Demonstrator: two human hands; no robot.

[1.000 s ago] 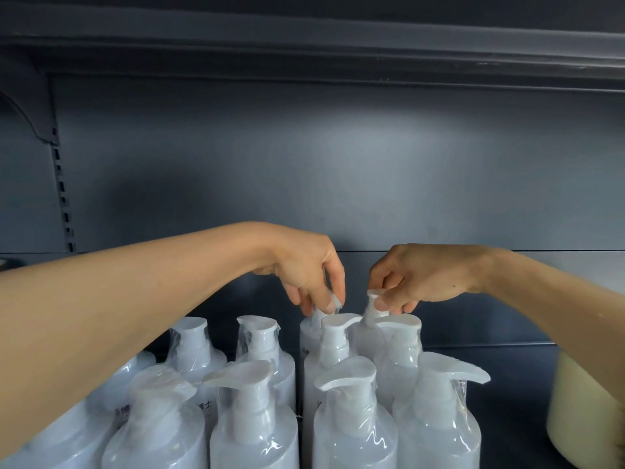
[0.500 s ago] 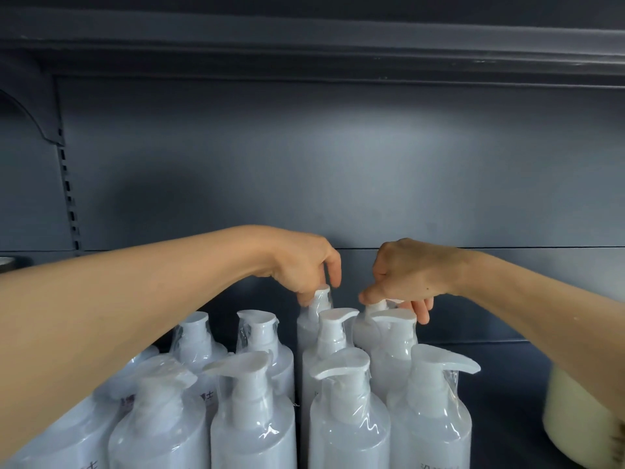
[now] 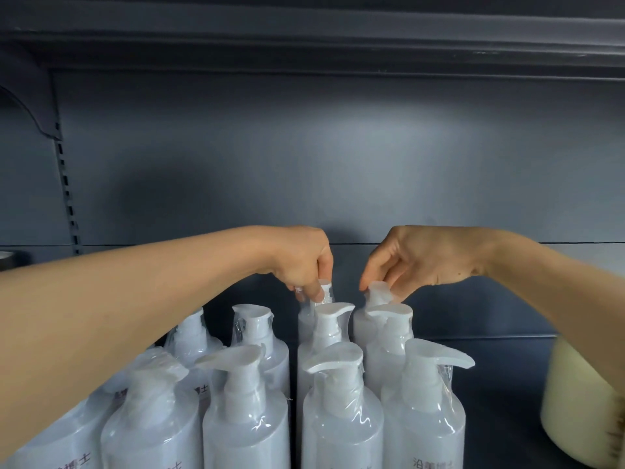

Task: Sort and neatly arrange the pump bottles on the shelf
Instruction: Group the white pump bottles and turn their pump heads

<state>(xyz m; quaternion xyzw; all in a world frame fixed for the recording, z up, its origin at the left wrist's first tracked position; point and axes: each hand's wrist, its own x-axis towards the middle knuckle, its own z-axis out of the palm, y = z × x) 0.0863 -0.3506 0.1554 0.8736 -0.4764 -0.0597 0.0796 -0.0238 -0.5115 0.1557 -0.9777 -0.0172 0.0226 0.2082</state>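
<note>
1. Head view, hands: the left hand [image 3: 304,265] pinches the pump head of the back-left bottle [image 3: 323,292]; the right hand [image 3: 422,262] pinches the pump of the back-right bottle [image 3: 375,294]; both grips are clamped on those pumps.
2. Head view, shelf [image 3: 507,384]: the pump bottles [image 3: 243,401] stand upright in close rows; nozzles point in differing directions.
3. Progress, as a judgement: grouping appears largely done; back-row alignment and nozzle orientation remain; a cream container [image 3: 575,407] stands apart at right.

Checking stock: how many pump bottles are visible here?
11: six in the right block, two per row, the back pair held by the left hand and right hand; four left of them; one under the left arm, which may hide more.
</note>
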